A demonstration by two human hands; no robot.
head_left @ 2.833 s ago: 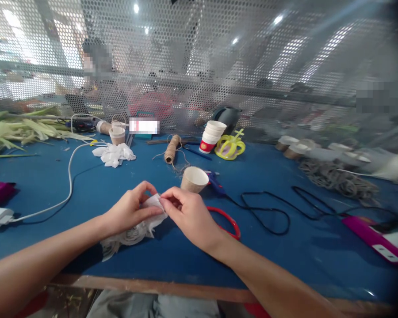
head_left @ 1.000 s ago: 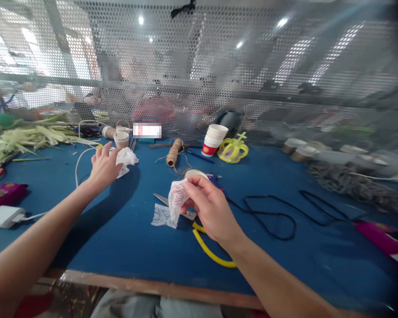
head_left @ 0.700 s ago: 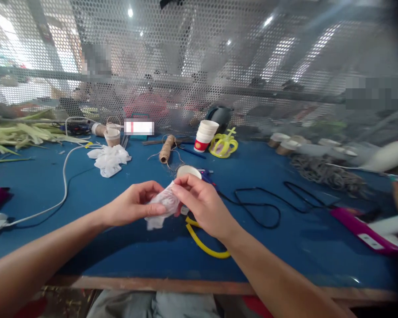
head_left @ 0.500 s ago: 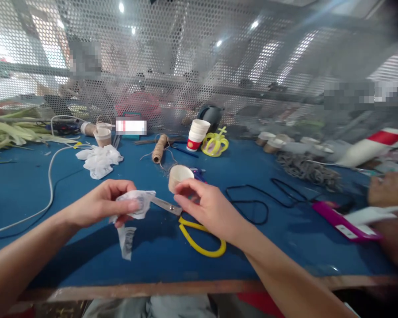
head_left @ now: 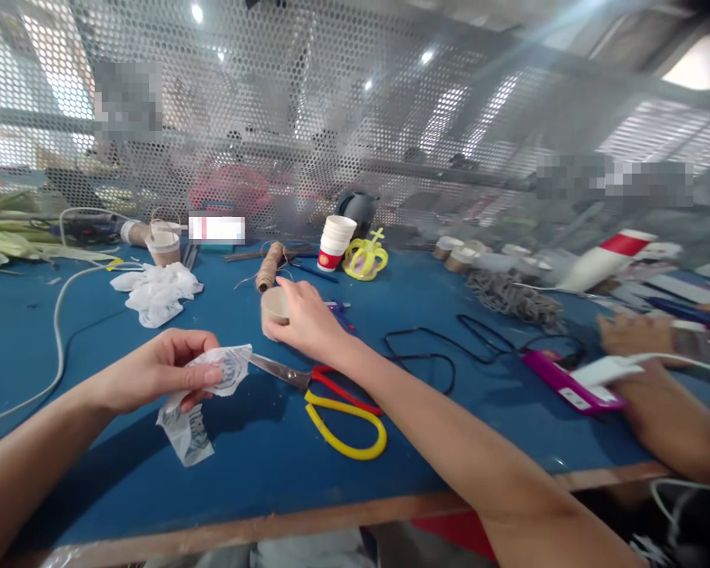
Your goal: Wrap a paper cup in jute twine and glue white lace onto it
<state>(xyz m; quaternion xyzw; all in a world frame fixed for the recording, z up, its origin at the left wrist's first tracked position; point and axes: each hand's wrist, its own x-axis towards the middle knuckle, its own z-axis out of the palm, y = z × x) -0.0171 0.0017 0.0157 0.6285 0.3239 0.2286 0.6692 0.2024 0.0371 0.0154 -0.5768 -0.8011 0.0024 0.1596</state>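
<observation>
My left hand (head_left: pixel 174 369) pinches a strip of white lace ribbon (head_left: pixel 230 371), and its free end hangs below the fingers. At the lace's right edge lie the blade tips of a pair of scissors (head_left: pixel 355 430) with red and yellow handles, flat on the table. My right hand (head_left: pixel 311 319) reaches past the scissors and has its fingers around a small paper cup (head_left: pixel 276 306) with a light brown outside. Part of the cup is hidden by that hand. Just behind it lies a roll of twine (head_left: pixel 269 268). A blue tool (head_left: pixel 340 315) is partly covered by my right hand.
Crumpled white lace (head_left: pixel 157 293) lies at the left, beside a white cable (head_left: pixel 59 331). Stacked paper cups (head_left: pixel 336 244) and a yellow crown (head_left: pixel 365 260) stand behind. A black cord (head_left: pixel 426 359) and purple power strip (head_left: pixel 573 383) lie right, near another person's hand (head_left: pixel 636 335).
My right hand has moved forward and left from above the scissors and closed on the paper cup, which has shifted slightly left. The view has turned a little right.
</observation>
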